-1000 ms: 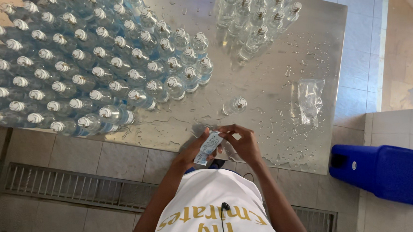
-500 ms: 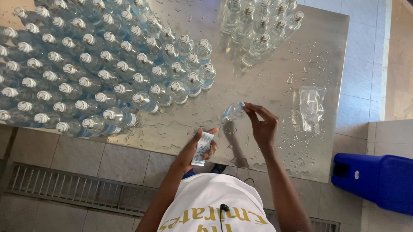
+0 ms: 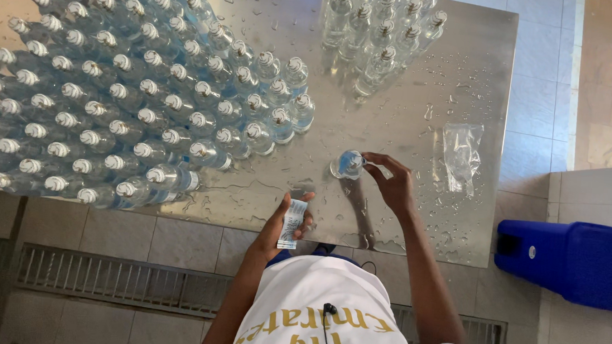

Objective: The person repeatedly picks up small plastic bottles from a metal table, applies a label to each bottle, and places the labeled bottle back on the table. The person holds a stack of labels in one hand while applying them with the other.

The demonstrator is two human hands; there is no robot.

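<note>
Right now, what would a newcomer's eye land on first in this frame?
First the dense mass of capped clear plastic bottles covering the left of the wet steel table, with a smaller uncapped cluster at the top. Then the right hand gripping a single clear bottle mid-table, while the left hand holds a small white label strip.

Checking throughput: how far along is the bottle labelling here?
Done, apparently: the big block of capped bottles with labels, left on the steel table. In hand: right hand grips a single bottle; left hand holds a label strip. Left: the cluster of clear bottles at the top, seemingly unlabelled.
</note>
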